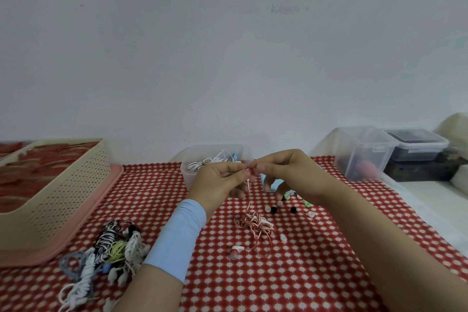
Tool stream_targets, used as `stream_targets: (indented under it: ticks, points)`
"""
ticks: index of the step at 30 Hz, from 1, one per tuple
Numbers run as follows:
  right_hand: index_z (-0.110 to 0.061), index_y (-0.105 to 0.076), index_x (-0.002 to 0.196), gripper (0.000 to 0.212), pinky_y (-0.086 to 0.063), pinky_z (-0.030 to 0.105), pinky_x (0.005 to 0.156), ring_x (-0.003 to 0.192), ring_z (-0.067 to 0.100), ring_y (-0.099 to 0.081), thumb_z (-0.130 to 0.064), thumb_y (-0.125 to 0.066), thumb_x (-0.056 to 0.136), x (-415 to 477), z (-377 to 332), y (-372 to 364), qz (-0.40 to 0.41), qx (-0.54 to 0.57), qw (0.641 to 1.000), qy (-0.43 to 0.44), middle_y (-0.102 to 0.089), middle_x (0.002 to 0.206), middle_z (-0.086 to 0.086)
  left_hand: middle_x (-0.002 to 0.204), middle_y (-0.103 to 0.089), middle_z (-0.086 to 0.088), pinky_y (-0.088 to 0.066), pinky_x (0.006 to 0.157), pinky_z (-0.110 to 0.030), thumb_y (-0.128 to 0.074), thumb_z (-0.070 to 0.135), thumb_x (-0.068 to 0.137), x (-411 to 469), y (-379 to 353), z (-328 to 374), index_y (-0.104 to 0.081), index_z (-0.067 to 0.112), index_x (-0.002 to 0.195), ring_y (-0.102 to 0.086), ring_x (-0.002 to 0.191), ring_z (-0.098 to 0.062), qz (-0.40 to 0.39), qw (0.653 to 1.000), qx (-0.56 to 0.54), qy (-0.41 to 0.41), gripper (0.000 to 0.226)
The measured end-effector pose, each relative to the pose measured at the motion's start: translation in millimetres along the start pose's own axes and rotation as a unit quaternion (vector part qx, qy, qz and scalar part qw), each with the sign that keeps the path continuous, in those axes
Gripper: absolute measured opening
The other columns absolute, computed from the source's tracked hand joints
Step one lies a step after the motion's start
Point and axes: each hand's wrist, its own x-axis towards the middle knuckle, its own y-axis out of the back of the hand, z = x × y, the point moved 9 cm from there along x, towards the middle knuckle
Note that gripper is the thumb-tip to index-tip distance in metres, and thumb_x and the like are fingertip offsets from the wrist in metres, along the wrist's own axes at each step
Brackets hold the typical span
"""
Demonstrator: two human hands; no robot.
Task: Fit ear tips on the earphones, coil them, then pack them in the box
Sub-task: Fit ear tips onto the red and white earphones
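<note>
While your left hand [217, 181] and right hand [293, 172] meet fingertip to fingertip, the red-and-white cable [253, 223] drops vertically from between them into a loose tangle below. Both pinch the red earbud [250, 171] at its top, and ear tips [291, 209] lie scattered beneath your right hand.

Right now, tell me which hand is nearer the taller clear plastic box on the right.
Right. The right hand is left of the taller clear plastic box, apart from it; the left hand sits farther left.
</note>
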Motion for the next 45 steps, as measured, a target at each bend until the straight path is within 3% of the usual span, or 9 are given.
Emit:
stream_targets:
  ticks: [5,10,15,26,32,40,45]
  points:
    - [-0.014,-0.082,0.103,0.015,-0.055,0.030,0.052,0.075,0.027,-0.064,-0.012,-0.071,0.092,-1.6,0.4,-3.7,-0.023,0.012,1.000,-0.008,-0.079,0.103,0.002,0.077,-0.073,-0.011,-0.054,0.057,-0.025,-0.069,0.002,0.087,0.4,1.7,-3.3,-0.073,0.001,0.101,-0.064,0.064,-0.018,-0.007,1.000,-0.011,0.007,0.015]
    - [-0.014,-0.083,0.098,0.013,-0.053,0.032,0.056,0.070,0.019,-0.063,-0.014,-0.071,0.092,-1.3,3.1,-2.9,-0.012,0.051,0.998,-0.017,-0.078,0.101,0.010,0.082,-0.074,-0.011,-0.053,0.057,-0.024,-0.067,0.004,0.088,0.6,-0.6,-5.1,-0.074,0.003,0.102,-0.064,0.066,-0.016,-0.014,0.999,-0.038,0.016,0.015]
    - [-0.015,-0.083,0.090,0.012,-0.049,0.027,0.049,0.065,0.014,-0.063,-0.012,-0.072,0.090,0.6,11.0,-8.2,-0.013,0.105,0.993,-0.051,-0.075,0.089,0.010,0.082,-0.073,-0.011,-0.053,0.057,-0.023,-0.066,0.005,0.088,0.3,-1.2,-5.7,-0.074,0.004,0.100,-0.064,0.067,-0.016,-0.024,0.998,-0.050,0.017,0.014]
    - [-0.016,-0.083,0.096,0.012,-0.047,0.024,0.051,0.067,0.013,-0.061,-0.018,-0.073,0.090,0.7,20.2,-13.0,-0.027,0.092,0.990,-0.105,-0.076,0.094,0.011,0.076,-0.071,-0.013,-0.054,0.057,-0.025,-0.067,-0.001,0.086,3.0,-0.1,-8.1,-0.072,-0.001,0.100,-0.063,0.059,-0.016,-0.024,0.999,-0.021,0.013,0.014]
    - [-0.015,-0.083,0.094,0.026,-0.048,0.024,0.050,0.066,0.013,-0.062,-0.030,-0.078,0.073,1.3,17.9,-13.0,-0.026,0.100,0.990,-0.099,-0.076,0.098,0.011,0.070,-0.071,-0.007,-0.054,0.057,-0.024,-0.063,-0.001,0.089,2.3,0.1,-5.8,-0.072,0.002,0.098,-0.062,0.057,-0.014,-0.027,0.999,-0.033,0.007,0.013]
    - [-0.008,-0.081,0.099,0.014,-0.046,0.022,0.046,0.064,0.012,-0.060,-0.015,-0.070,0.092,1.9,23.8,-15.4,-0.029,0.108,0.989,-0.096,-0.074,0.087,0.009,0.077,-0.073,-0.013,-0.054,0.059,-0.024,-0.067,-0.001,0.086,3.4,-0.4,-8.8,-0.072,-0.002,0.102,-0.063,0.061,-0.017,-0.020,1.000,-0.013,0.013,0.017]
    - [-0.009,-0.080,0.102,0.028,-0.042,0.023,0.051,0.063,0.011,-0.061,-0.026,-0.075,0.080,3.0,22.1,-15.5,-0.026,0.119,0.990,-0.074,-0.073,0.085,0.010,0.074,-0.071,-0.008,-0.053,0.058,-0.021,-0.062,-0.002,0.090,0.9,-5.9,-8.8,-0.071,-0.002,0.103,-0.061,0.061,-0.012,-0.031,0.998,-0.050,0.010,0.016]
